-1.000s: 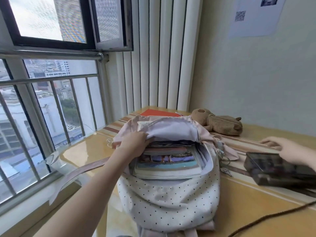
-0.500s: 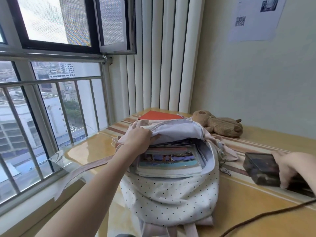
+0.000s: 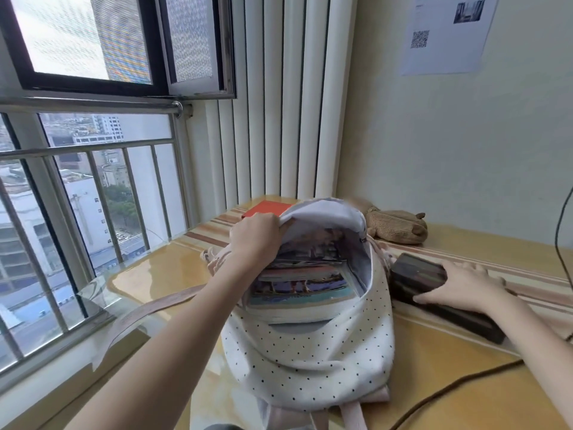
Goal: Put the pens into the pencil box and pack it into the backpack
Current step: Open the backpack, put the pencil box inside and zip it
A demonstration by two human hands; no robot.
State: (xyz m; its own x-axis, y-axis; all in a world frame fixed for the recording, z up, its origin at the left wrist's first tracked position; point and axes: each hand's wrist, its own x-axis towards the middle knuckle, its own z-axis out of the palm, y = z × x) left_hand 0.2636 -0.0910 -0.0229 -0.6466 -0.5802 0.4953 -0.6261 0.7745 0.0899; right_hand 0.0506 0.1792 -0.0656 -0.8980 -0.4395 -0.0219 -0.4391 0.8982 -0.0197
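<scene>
A white polka-dot backpack (image 3: 310, 361) stands open on the yellow table, with several books (image 3: 302, 290) stacked inside. My left hand (image 3: 255, 240) grips the backpack's upper flap and lifts it up. To the right of the bag, the dark translucent pencil box (image 3: 415, 276) lies on the table. My right hand (image 3: 459, 288) is shut around the box's middle, fingers over its top and thumb on its near side. No loose pens are visible.
A brown plush toy (image 3: 397, 226) lies behind the bag by the wall. A red book (image 3: 266, 207) sits at the back near the radiator. A dark cable (image 3: 459, 383) runs across the table's front right. A barred window is on the left.
My left hand has raised the flap, opening the bag wider. My right hand has gone from hovering over the pencil box to closing around it, and the box now lies closer to the bag.
</scene>
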